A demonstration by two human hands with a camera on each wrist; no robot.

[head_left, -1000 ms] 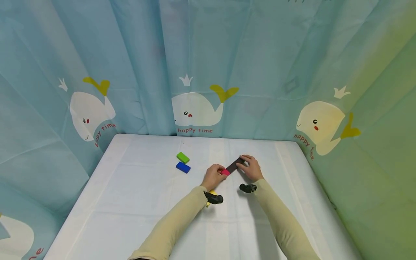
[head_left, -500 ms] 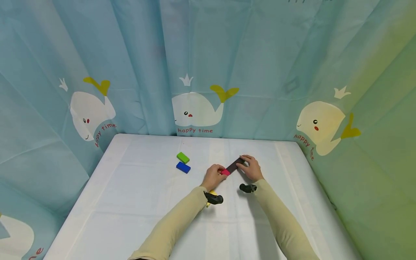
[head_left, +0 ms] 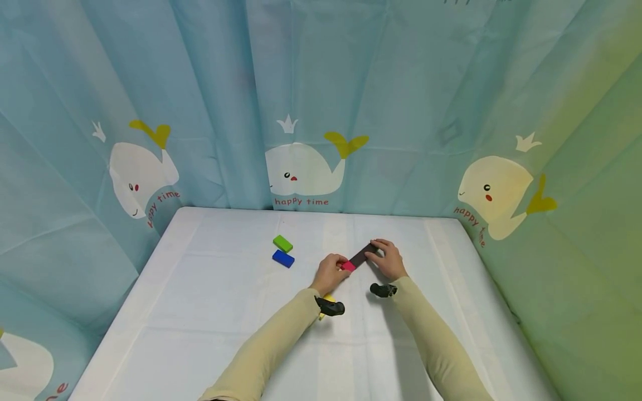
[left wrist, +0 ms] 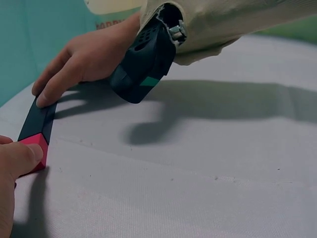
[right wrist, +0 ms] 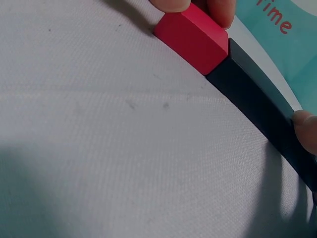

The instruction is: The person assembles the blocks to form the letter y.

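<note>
In the head view my left hand (head_left: 330, 273) pinches a red block (head_left: 348, 266) between thumb and fingers. My right hand (head_left: 388, 259) grips the far end of a long black block (head_left: 360, 257), thumb on the near side. Both blocks lie on the table, end to end in one slanting line. The right wrist view shows the red block (right wrist: 195, 37) touching the black block (right wrist: 257, 91) with hardly any gap at the joint. Whether the black length is one piece or more, I cannot tell.
A green block (head_left: 283, 243) and a blue block (head_left: 283, 258) lie close together, left of my hands. Under my left wrist a yellow block (head_left: 328, 298) is partly hidden. The white-covered table (head_left: 200, 312) ends at a whale-print curtain (head_left: 321, 100) behind and at the sides.
</note>
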